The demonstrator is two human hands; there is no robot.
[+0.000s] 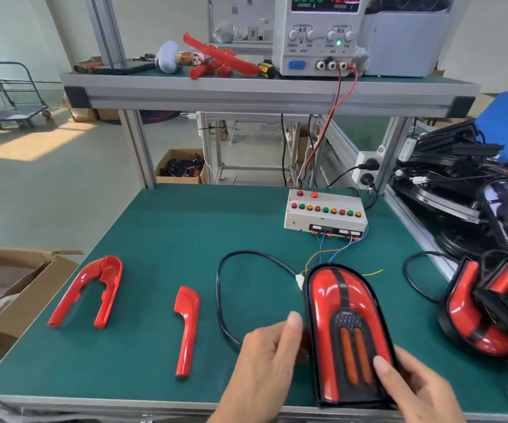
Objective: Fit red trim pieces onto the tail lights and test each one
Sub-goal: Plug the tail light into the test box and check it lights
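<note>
A tail light (343,303) with red trim fitted and two orange strips stands tilted at the front of the green mat (185,227). My left hand (265,358) grips its left edge, thumb up along the side. My right hand (414,389) holds its lower right edge, thumb resting on the orange strips. Its black cable (220,300) loops left and thin wires run up to the grey test box (323,216) with coloured buttons. A U-shaped red trim piece (91,291) and a straight red trim piece (187,328) lie loose on the mat to the left.
More tail lights (475,312) and black housings (448,172) are heaped at the right. A power supply (320,35) showing 12.00 sits on the upper shelf beside red plastic parts (216,61). An open cardboard box (8,294) stands left of the bench.
</note>
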